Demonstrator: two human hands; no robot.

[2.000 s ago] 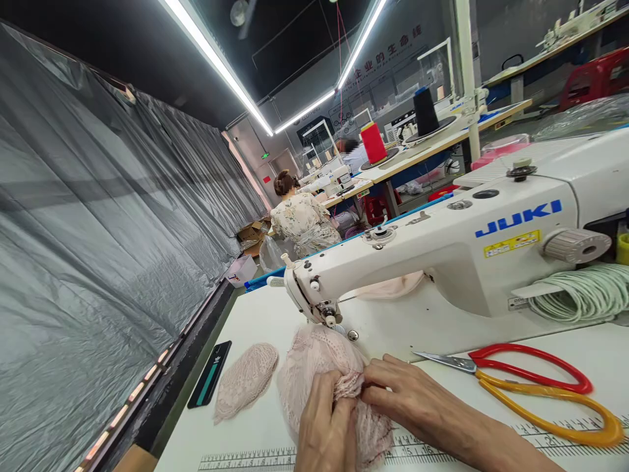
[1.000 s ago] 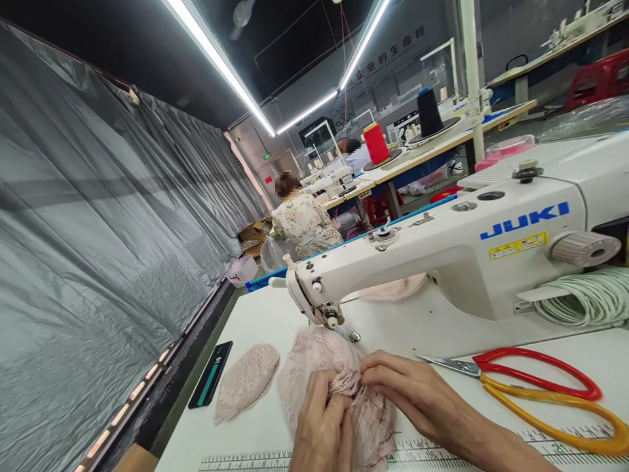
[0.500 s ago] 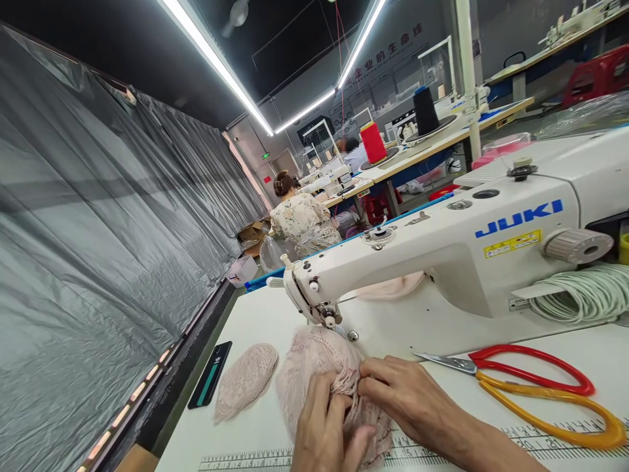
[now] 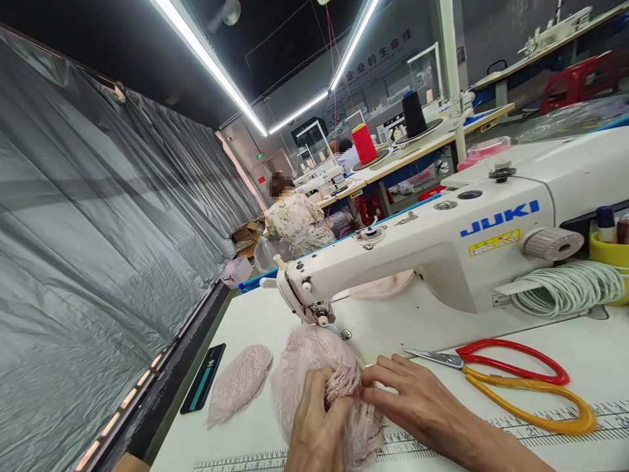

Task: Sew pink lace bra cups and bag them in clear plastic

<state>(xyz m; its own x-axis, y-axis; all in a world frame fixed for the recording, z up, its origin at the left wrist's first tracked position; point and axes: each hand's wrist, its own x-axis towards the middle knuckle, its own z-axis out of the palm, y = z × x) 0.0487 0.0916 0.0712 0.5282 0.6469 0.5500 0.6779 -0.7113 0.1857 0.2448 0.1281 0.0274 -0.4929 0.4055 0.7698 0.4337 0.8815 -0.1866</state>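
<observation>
Bunched pale pink lace fabric (image 4: 307,367) lies on the white table in front of the sewing machine's needle area. My left hand (image 4: 317,419) grips its gathered folds, thumb and fingers closed around them. From the other side, my right hand (image 4: 415,400) pinches the edge of the same lace between thumb and fingertips. Left of it, a separate cup-shaped lace piece (image 4: 240,383) lies flat. The white JUKI sewing machine (image 4: 432,242) stands just behind the lace; its needle tip is hard to make out.
Scissors (image 4: 521,373) with one red and one yellow handle lie right of my hands. A dark phone-like object (image 4: 203,379) is at the left edge. Coiled pale green cord (image 4: 570,288) rests by the machine, near a yellow container (image 4: 609,252). A person (image 4: 297,219) sits ahead.
My right hand's fingers have spread slightly and shifted along the lace edge. My left hand has turned the gathered folds a little. The view has shifted slightly to the right.
</observation>
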